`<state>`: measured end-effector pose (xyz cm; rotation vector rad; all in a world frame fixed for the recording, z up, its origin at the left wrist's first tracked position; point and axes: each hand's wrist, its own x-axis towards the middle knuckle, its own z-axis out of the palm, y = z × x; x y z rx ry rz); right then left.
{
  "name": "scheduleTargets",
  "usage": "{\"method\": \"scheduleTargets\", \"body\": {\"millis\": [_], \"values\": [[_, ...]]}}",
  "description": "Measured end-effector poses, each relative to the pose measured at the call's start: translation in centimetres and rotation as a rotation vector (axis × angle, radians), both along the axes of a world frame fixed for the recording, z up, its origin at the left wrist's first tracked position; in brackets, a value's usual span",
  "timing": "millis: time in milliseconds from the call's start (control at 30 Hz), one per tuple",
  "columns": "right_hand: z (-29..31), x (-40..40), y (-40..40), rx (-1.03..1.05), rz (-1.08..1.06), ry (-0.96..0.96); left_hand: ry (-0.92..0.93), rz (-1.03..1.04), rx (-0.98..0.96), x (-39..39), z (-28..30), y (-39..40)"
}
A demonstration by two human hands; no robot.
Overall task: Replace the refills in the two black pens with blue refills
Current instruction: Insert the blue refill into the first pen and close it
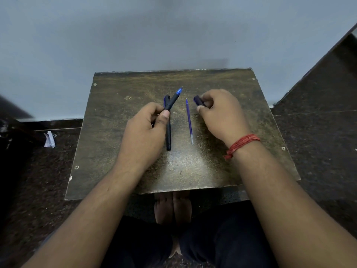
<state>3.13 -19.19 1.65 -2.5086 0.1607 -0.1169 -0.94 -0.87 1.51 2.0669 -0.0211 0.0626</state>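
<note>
My left hand (pixel 144 130) grips an uncapped black pen (pixel 173 98) with a blue tip that points up and to the right. Under it a second black pen (pixel 168 132) lies lengthwise on the small brown table (pixel 119 105), its cap end partly hidden behind the held pen. A loose blue refill (pixel 189 120) lies on the table between my hands. My right hand (pixel 222 113) curls its fingers around a dark pen cap (pixel 198 100), low over the table to the right of the refill.
The table stands against a pale blue wall. Dark stone floor surrounds it, with a crumpled white paper scrap (pixel 49 140) at the left. My bare feet (pixel 173 206) show below the table's near edge.
</note>
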Motion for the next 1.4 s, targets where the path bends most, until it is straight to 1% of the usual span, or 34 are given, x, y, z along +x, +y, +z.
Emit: {"method": "scheduleTargets", "body": {"millis": [100,200,267,400,567,733,867,1067,1200,1300,1400], "values": [[0.5,-0.2,0.2,0.473,-0.087,-0.046,0.001,-0.008,0.004,-0.1,0.0,-0.1],[0.7,-0.5,0.2,0.806,-0.128,-0.086,0.002,-0.018,0.014,-0.1,-0.1,-0.1],[0.8,-0.4,0.1,0.935,-0.15,-0.102,0.007,-0.029,0.022,-0.1,-0.2,-0.2],[0.7,-0.1,0.0,1.081,-0.192,-0.108,0.008,-0.064,0.027,-0.2,-0.4,-0.2],[1.0,-0.3,0.3,1.096,-0.129,-0.105,0.004,-0.086,0.023,-0.1,-0.7,-0.4],[1.2,-0.7,1.0,0.969,0.003,-0.087,-0.006,-0.088,0.029,-0.1,-0.7,-0.3],[1.2,-1.1,1.9,0.881,0.131,-0.035,-0.016,-0.072,0.016,-0.1,-0.7,-0.2],[0.8,-1.5,3.3,0.869,0.09,-0.076,-0.05,-0.022,0.01,-0.2,-0.7,-0.4],[0.6,-1.6,4.4,0.808,0.07,-0.12,-0.066,-0.001,0.02,-0.3,-0.8,-0.1],[0.5,-1.6,5.1,0.779,0.07,-0.118,-0.064,0.023,0.014,-0.4,-0.6,0.0],[0.4,-1.7,5.6,0.801,0.089,-0.091,-0.067,0.046,-0.001,0.1,-0.3,-0.3]]}}
